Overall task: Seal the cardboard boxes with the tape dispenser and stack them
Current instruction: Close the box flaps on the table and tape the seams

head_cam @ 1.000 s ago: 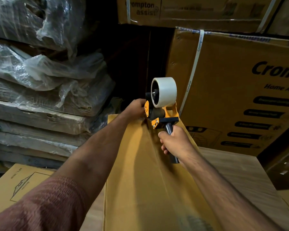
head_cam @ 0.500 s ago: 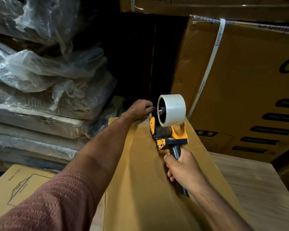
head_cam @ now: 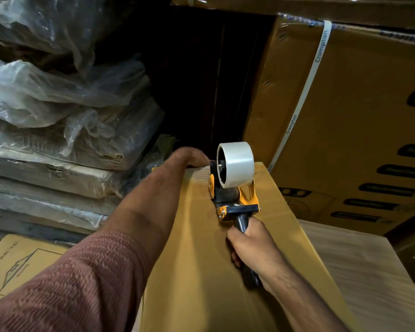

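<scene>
Taping the far end of the box

My box [head_cam: 201, 248] runs lengthwise away from me; left hand [head_cam: 189, 156] hooks fingers over its far edge, right hand [head_cam: 252, 245] grips the tape dispenser [head_cam: 233, 185] handle, dispenser on top near that edge.

Left hand [head_cam: 189, 156] outstretched, fingers curled; right hand [head_cam: 252, 245] fisted.

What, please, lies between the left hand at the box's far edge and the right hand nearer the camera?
In the head view, the tape dispenser sits on the cardboard box between left hand and right hand, which holds its handle.
</scene>
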{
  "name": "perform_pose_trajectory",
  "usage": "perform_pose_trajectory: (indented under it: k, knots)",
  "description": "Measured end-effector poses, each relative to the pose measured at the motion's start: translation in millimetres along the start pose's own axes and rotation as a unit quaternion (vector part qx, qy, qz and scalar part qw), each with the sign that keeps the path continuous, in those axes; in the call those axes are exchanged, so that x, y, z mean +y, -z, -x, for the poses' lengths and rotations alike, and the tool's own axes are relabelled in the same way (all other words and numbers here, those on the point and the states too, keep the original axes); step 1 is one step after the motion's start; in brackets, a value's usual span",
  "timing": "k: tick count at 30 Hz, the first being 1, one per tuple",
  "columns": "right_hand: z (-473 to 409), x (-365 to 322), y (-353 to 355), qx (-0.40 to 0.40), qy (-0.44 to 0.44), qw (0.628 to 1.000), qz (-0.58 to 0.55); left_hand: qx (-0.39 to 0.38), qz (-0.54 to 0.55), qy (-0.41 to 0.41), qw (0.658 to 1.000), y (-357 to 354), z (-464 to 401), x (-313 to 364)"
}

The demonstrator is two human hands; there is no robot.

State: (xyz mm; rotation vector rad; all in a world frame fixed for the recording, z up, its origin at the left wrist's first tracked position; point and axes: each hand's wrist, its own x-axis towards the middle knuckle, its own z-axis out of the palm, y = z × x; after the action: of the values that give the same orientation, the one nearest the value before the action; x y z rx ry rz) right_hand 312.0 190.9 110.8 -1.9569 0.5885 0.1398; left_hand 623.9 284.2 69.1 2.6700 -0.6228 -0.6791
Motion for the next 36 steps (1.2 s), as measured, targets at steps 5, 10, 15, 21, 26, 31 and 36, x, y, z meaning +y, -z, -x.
perform_pose_trajectory:
  k: [5,10,15,21,26,31,36]
  knots:
    - [-5.4,3.3,-4.7,0.005,-0.003,1.0,0.002,0.016,-0.031,-0.017,0.999,0.5,2.6,6.7]
    - [-5.2,4.4,-5.6,-0.002,0.002,0.999,-0.037,0.055,0.118,-0.056,0.99,-7.8,21.0,7.7]
    - [2.8,-0.6,7.2,-0.097,-0.032,0.982,-0.158,0.074,0.118,-0.031,0.99,-16.9,24.6,10.1]
    - [55.7,16.2,16.5,-0.118,-0.002,0.983,-0.143,0.21,0.055,0.064,0.974,-37.3,63.8,41.7]
    - [104.0,42.2,25.9,-0.114,-0.012,0.981,-0.158,0.205,-0.034,0.045,0.977,-47.8,84.4,52.5]
    - [101.4,42.9,25.1,-0.129,-0.002,0.98,-0.153,0.139,-0.12,-0.02,0.983,-71.0,138.0,59.5]
    - [111.0,49.8,24.4,-0.115,-0.007,0.982,-0.148,0.137,-0.12,-0.022,0.983,-88.6,149.2,62.9]
